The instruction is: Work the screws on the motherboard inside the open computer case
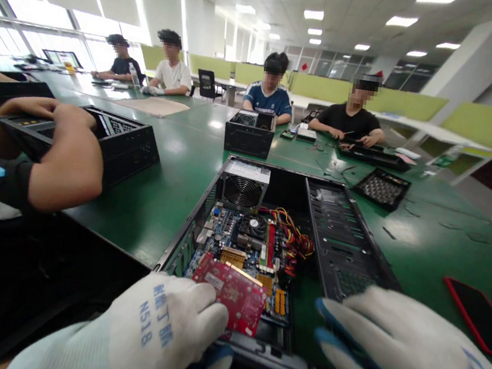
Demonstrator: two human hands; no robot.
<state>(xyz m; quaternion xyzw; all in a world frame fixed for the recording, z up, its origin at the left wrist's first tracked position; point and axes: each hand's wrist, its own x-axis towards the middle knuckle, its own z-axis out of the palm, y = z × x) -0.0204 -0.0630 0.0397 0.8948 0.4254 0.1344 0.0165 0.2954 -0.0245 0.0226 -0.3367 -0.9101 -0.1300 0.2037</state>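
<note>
My left hand (173, 315), in a white glove with a blue palm, is closed round the near left corner of an open black computer case (257, 350). Its knuckles meet the lower left edge of a red expansion card (237, 296), which lies tilted over the motherboard (221, 233). My right hand (379, 344), gloved alike, is beside the near right part of the case with fingers stretched and a gap between them. Inside the case are a power supply (244, 185), a CPU fan (253, 225), a red memory slot (270, 244) and bundled cables (294, 231).
A red-edged phone (483, 319) lies on the green table (182, 181) at right. Left, a co-worker's arm (69, 153) rests on another case (134, 153). Across stand a third case (248, 139) and a black panel (383, 188); several people sit there.
</note>
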